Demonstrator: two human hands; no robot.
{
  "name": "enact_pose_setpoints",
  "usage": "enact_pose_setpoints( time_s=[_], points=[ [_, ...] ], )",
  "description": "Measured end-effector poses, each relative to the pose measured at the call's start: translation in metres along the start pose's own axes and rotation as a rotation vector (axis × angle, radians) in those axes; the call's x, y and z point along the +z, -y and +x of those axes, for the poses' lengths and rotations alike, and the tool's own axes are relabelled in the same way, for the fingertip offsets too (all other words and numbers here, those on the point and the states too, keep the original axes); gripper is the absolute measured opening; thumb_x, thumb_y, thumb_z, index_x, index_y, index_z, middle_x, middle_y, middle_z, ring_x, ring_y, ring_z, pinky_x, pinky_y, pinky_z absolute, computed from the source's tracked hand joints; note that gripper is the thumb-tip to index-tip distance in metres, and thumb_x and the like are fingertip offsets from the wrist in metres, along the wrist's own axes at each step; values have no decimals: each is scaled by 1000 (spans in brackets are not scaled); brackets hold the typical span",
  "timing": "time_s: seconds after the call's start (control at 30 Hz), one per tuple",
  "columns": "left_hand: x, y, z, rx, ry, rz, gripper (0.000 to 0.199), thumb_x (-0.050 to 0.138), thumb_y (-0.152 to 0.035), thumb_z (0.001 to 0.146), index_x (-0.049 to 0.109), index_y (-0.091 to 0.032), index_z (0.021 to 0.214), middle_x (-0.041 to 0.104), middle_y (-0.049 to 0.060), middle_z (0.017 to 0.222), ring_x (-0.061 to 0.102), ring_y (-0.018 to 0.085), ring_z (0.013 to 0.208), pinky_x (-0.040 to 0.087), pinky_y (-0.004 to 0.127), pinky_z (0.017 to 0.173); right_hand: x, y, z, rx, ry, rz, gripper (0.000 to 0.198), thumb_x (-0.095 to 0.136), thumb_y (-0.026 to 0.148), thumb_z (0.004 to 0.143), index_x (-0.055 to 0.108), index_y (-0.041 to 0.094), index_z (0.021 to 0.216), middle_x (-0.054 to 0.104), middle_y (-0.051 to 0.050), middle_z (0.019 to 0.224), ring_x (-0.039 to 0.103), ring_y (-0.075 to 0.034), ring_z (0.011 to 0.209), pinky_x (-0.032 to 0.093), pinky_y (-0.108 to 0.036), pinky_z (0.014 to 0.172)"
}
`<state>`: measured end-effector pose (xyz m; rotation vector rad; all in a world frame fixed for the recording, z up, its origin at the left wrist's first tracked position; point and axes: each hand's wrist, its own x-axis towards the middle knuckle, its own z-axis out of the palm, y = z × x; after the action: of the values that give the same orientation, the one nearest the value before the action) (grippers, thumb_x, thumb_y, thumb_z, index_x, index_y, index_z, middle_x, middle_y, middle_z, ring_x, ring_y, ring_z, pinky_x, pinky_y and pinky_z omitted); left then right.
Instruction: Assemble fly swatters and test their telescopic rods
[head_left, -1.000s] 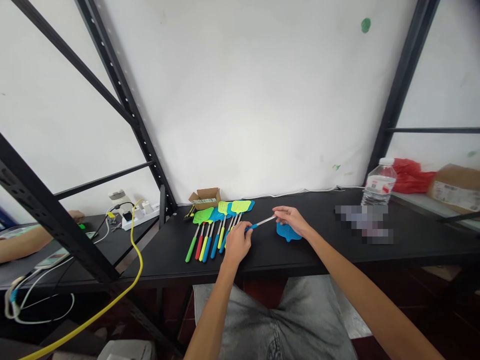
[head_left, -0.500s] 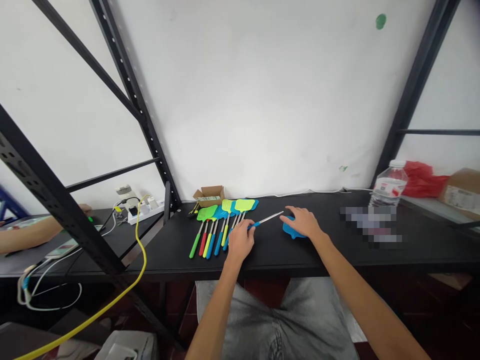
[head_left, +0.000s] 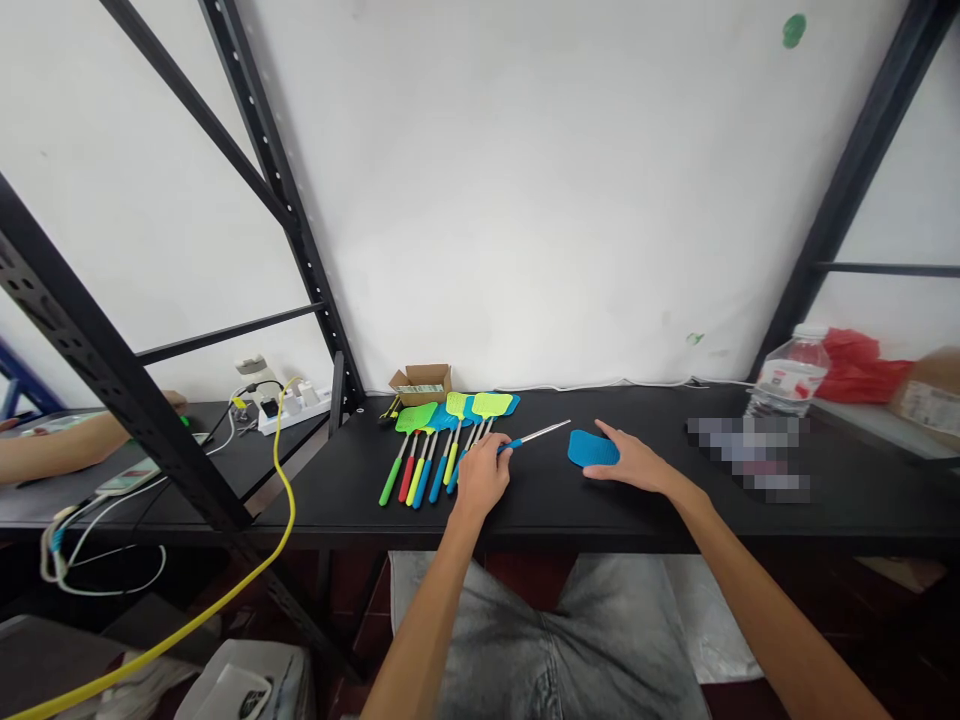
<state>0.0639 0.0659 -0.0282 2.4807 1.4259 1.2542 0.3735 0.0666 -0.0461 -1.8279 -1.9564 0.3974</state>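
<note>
"On our black table [head_left: 540, 500], where's our right hand [head_left: 641, 464]?"

"Nearer the blue swatter head [head_left: 589, 448]: thumb and fingers apart around it, whether gripping we can't tell. It lies at nine o'clock, long axis nine-to-three."

"Our left hand [head_left: 484, 478]?"

"Clamped on the blue-handled rod [head_left: 545, 431], aimed towards two."

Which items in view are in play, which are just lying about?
In play, apparently:
blue-handled rod, in left hand
blue swatter head, at right hand, grip unclear
row of swatters, beside left hand

Lying about, apparently:
water bottle
red bundle
open cardboard box
yellow cable
power strip
</note>
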Motion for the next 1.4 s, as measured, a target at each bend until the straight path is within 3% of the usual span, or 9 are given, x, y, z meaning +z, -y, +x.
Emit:
enact_pose_setpoints(
  time_s=[0.2,0.5,0.67,0.83,1.0,1.1,1.23,1.3,1.4],
  points=[
    [0,0,0,-6,12,-3,18,47,-23,93,60,-23,106,68,3,104,63,19,96,48,29,80,-1,2,7,-29,16,-63,115,68,75,57,28,22,151,39,-16,149,35,-42,134,35,-49,102],
    [0,1,2,-6,17,3,18,47,-23,93,61,-23,105,68,3,105,63,20,98,47,29,82,-22,38,44,144,290,-257,125,80,72,35,45,12,138,43,-25,137,32,-47,132,34,-51,101],
    [0,1,2,-4,10,10,18,47,-23,93,61,-23,106,68,4,105,63,19,96,47,28,80,-24,55,51,252,315,-220,131,84,68,28,41,10,138,42,-28,139,39,-46,129,38,-53,97],
    [1,2,2,-5,13,13,19,47,-25,94,61,-23,107,68,4,105,63,20,95,47,28,78,-9,52,59,247,151,-53,122,83,68,36,40,11,135,54,-28,128,52,-45,118,41,-51,91],
    [1,3,3,-24,0,27,19,48,-24,93,61,-23,106,68,4,106,63,20,95,47,29,77,18,35,67,170,-151,154,90,76,67,54,49,17,123,64,-19,114,61,-38,107,45,-45,85],
    [1,3,4,-26,-14,16,19,48,-24,93,61,-23,107,68,4,108,63,21,97,48,29,79,25,24,69,54,-269,375,67,78,55,59,56,21,112,68,-11,108,64,-31,101,48,-41,84],
    [1,3,5,-39,-35,6,19,48,-24,93,62,-23,106,68,5,107,64,22,98,48,31,82,22,18,68,-77,-296,769,45,77,43,63,63,22,100,71,-5,95,67,-24,90,52,-36,79],
    [0,3,5,-54,-35,6,19,48,-23,92,62,-23,105,69,5,107,64,22,98,48,31,83,19,19,67,-54,-309,924,45,78,39,62,65,21,101,71,-4,91,67,-23,84,53,-34,73],
    [0,2,6,-82,-38,7,20,48,-23,92,62,-23,106,69,5,106,64,23,98,48,32,83,15,20,66,101,-378,1104,50,79,37,58,66,22,104,69,-3,85,66,-21,74,53,-30,59]
  ],
)
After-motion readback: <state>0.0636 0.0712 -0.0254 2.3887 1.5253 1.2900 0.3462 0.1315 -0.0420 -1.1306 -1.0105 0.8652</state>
